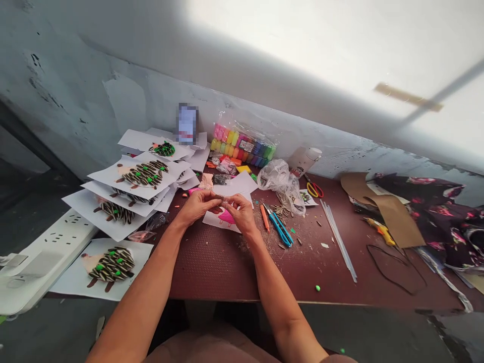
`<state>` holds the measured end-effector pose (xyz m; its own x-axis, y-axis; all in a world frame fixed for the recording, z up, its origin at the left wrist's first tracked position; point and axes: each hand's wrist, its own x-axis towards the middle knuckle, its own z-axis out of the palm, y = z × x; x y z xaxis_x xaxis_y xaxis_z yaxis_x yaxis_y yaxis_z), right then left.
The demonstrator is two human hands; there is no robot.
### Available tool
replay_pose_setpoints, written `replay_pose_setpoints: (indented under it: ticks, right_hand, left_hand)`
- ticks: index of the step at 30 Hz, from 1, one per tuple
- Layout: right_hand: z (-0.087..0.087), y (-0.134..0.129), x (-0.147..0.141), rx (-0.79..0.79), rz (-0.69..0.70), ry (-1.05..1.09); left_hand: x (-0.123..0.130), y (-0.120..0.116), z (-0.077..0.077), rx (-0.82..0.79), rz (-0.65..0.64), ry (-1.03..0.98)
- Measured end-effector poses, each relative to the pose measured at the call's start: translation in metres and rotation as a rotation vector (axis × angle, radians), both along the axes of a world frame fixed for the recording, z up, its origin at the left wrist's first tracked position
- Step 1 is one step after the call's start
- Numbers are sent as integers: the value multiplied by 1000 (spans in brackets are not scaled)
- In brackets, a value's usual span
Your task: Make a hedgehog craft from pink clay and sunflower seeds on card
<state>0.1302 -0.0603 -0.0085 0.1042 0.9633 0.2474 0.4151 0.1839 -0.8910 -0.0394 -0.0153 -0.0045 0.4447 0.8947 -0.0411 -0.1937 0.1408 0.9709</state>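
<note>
My left hand [199, 205] and my right hand [241, 212] meet above the middle of the table, fingertips pinched together. Between them is something small and brownish, too small to name and partly hidden by the fingers. Just below lies a white sheet with a pink shape [227, 217] on it, partly covered by my right hand. Behind the hands is another blank white sheet [242, 184]. An orange pen-like tool [264, 218] and a blue-handled cutting tool [280, 226] rest right of my right hand, beside scattered striped seeds [282, 209].
Stacked seed-hedgehog pictures [143, 174] stand at left, above a power strip [56, 252] and a single hedgehog picture [141, 252]. A bag of coloured clay [244, 146], a phone [187, 123] and a white bottle [304, 161] line the wall. Scissors [314, 189], glue sticks [338, 242] and a yellow glue gun [383, 232] lie right.
</note>
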Motion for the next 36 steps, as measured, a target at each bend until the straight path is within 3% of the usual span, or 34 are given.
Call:
replay_pose_setpoints:
  ticks: [8, 18, 26, 36]
  right_hand:
    - [0, -1, -2, 53, -1, 14]
    - [1, -5, -1, 118, -18, -26]
    - [1, -6, -6, 168, -48, -207]
    - [0, -4, -2, 185, -51, -224]
  left_hand:
    - [3, -2, 7, 38, 61, 61]
    - [1, 0, 3, -20, -99, 130]
    - [4, 0, 0, 22, -63, 153]
    - [2, 3, -2, 24, -102, 157]
